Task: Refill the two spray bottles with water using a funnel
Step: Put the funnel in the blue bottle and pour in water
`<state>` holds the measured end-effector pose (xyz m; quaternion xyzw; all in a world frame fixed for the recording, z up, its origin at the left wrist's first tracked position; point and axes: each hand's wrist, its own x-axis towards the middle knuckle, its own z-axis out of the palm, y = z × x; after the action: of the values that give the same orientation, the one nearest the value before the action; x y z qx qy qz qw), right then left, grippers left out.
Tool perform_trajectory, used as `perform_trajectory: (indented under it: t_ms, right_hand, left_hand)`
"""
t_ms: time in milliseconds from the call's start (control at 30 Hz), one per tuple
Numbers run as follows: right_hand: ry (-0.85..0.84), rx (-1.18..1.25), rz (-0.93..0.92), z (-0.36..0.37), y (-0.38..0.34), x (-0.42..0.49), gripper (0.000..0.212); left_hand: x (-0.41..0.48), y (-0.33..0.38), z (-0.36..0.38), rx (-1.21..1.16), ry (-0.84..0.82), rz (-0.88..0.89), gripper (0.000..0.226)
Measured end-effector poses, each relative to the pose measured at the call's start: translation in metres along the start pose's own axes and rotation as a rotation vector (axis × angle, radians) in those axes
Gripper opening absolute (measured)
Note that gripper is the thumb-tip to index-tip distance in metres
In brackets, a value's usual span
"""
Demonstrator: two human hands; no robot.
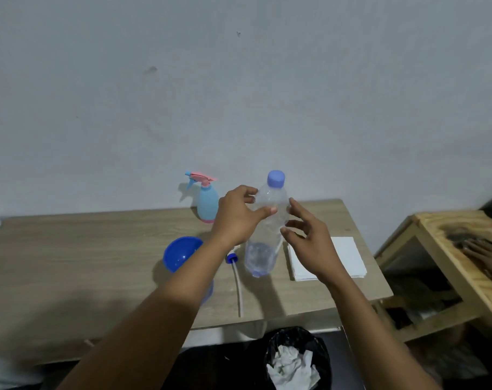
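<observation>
My left hand (236,218) grips the water bottle (267,220) above the table (98,249), right of the funnel (180,253); my right hand (306,246) is loose beside it, holding nothing. I'd hold firm — twist the cap (276,178) off squarely.

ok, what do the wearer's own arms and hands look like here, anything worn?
Both arms are bare right down to the lower edge of the head view, with no sleeves in sight. The left hand and right hand wear no gloves. No watch, bracelet or ring shows on the sides that face the camera. No markings, straps or cables are visible.
</observation>
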<state>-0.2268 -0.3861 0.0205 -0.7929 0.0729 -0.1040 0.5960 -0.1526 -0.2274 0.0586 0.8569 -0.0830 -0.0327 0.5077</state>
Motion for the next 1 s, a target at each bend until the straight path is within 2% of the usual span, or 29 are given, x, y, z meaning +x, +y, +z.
perform_trajectory:
  t_ms: [200, 367, 467, 633, 733, 800, 1000]
  right_hand:
    - [-0.016, -0.013, 0.015, 0.005, 0.0, -0.022, 0.061]
    - [0.011, -0.053, -0.013, 0.003, -0.005, -0.024, 0.054]
    - [0.083, -0.115, -0.03, 0.003, -0.013, -0.017, 0.045]
    - [0.247, 0.029, -0.086, 0.02, -0.041, -0.002, 0.021]
    - [0.318, 0.043, -0.08, 0.034, -0.047, 0.005, 0.037]
    - [0.356, 0.023, -0.098, 0.039, -0.046, 0.007, 0.036]
    - [0.251, 0.008, -0.216, 0.038, -0.034, 0.005, 0.02]
  left_hand:
    - [-0.023, -0.018, -0.002, -0.046, 0.017, -0.002, 0.055]
    - [-0.03, -0.022, -0.002, 0.047, -0.029, 0.067, 0.07]
    - [-0.03, -0.02, 0.001, 0.072, -0.046, 0.138, 0.078]
    - [-0.029, -0.019, 0.006, 0.009, -0.064, 0.164, 0.072]
    - [-0.029, -0.022, 0.009, -0.036, -0.045, 0.158, 0.063]
    - [-0.029, -0.023, 0.01, -0.034, -0.049, 0.143, 0.064]
    - [-0.029, -0.023, 0.009, -0.061, -0.066, 0.147, 0.065]
